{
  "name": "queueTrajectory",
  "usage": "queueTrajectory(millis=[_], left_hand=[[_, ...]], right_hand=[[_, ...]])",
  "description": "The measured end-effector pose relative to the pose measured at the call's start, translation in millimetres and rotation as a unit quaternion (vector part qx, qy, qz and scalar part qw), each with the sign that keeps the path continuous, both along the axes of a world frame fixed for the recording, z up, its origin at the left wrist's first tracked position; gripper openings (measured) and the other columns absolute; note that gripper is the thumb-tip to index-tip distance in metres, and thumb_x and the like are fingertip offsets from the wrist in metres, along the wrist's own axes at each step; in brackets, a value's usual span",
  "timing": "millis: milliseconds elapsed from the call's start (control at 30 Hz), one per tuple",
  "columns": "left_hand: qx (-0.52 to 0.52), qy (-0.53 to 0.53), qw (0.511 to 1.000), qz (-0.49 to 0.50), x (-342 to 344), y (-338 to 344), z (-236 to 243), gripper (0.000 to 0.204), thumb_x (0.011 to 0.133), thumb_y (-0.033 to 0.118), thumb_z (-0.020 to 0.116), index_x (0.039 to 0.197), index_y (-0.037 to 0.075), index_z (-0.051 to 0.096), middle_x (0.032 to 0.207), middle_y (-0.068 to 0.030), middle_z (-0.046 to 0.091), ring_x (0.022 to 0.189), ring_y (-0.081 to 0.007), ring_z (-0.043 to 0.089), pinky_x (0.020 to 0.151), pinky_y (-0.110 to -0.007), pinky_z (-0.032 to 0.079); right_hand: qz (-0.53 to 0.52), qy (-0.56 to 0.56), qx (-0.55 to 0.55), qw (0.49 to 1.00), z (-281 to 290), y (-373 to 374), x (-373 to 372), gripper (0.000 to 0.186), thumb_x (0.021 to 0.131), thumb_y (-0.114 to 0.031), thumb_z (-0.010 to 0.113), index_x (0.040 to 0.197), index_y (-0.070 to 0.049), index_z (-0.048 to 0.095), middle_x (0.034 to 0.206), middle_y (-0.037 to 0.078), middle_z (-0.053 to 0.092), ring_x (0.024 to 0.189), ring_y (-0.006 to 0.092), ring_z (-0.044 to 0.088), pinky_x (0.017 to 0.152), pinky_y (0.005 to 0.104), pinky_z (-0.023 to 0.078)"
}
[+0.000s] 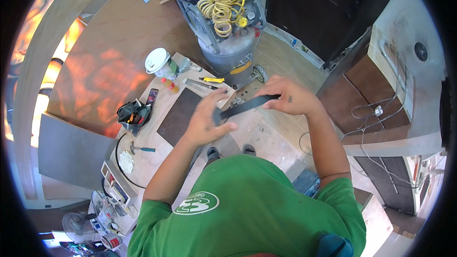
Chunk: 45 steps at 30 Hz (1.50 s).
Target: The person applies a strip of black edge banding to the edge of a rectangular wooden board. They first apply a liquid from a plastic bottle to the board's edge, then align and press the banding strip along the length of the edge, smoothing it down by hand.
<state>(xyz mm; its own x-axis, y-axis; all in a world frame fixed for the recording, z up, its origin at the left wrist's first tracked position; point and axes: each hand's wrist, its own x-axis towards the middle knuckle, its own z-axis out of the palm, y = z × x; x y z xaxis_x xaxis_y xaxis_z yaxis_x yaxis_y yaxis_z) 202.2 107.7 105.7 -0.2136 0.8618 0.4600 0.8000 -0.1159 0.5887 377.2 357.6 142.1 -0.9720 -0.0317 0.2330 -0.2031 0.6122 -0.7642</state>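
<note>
My right hand pinches the right end of a narrow, flat dark strip in mid-air above the workbench. My left hand is at the strip's left end, slightly blurred, with thumb and fingers apart; whether it touches the strip is unclear. Beyond them on the light wooden bench lie a yellow utility knife and a long grey tool. A dark rectangular sheet lies to the left of my hands. A hammer rests farther left, near a black hose.
An air compressor with coiled yellow hose stands ahead. A white bucket, bottle, phone and tool bag sit at the bench's back left. Brown cabinets with loose cables are at the right, a fan lower left.
</note>
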Motion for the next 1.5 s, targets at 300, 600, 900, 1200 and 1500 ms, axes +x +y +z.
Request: queueTrajectory(millis=[300,600,900,1200,1500], left_hand=[[-0.005,-0.678,0.734,-0.038,12,6,8,0.023,0.104,0.028,0.059,0.098,0.006,0.06,0.061,-0.0008,0.052,0.044,-0.0129,0.048,0.047,-0.028,0.039],[0.078,-0.605,0.792,-0.017,24,23,29,0.034,0.101,0.024,0.062,0.123,-0.001,0.057,0.094,-0.0114,0.067,0.08,-0.018,0.065,0.068,-0.031,0.051],[0.096,-0.684,0.723,0.026,30,23,13,0.033,0.107,0.026,0.049,0.124,-0.002,0.052,0.098,-0.0133,0.07,0.085,-0.0277,0.07,0.073,-0.039,0.061],[0.353,-0.705,0.596,0.152,-90,-9,32,0.028,0.108,0.033,0.048,0.105,0.006,0.055,0.069,-0.0008,0.049,0.058,-0.0166,0.048,0.056,-0.034,0.043],[0.4,-0.639,0.612,0.239,-177,-56,39,0.028,0.11,0.032,0.041,0.104,0.007,0.053,0.067,0.0034,0.038,0.053,-0.0088,0.034,0.048,-0.026,0.03]], right_hand=[[-0.116,-0.009,-0.111,0.987,-40,-50,2,0.06,0.083,-0.025,0.081,0.135,-0.005,0.057,0.135,0.02,0.058,0.135,0.033,0.048,0.114,0.0447,0.036],[-0.033,-0.029,-0.389,0.92,-87,-122,-35,0.02,0.102,-0.02,0.059,0.111,-0.002,0.062,0.09,0.004,0.064,0.083,0.0116,0.06,0.076,0.0296,0.05],[-0.065,-0.088,-0.325,0.939,-44,-113,-34,0.016,0.102,-0.02,0.056,0.104,-0.005,0.06,0.072,0.001,0.055,0.063,0.0108,0.051,0.058,0.0282,0.043],[-0.116,-0.118,-0.148,0.975,-114,-93,29,0.019,0.1,-0.023,0.059,0.099,-0.003,0.061,0.068,0.011,0.055,0.062,0.0223,0.054,0.06,0.0367,0.044],[-0.164,-0.195,-0.113,0.961,-170,-62,105,0.02,0.1,-0.022,0.06,0.092,-0.004,0.058,0.065,0.011,0.052,0.059,0.0201,0.049,0.056,0.0349,0.041]])
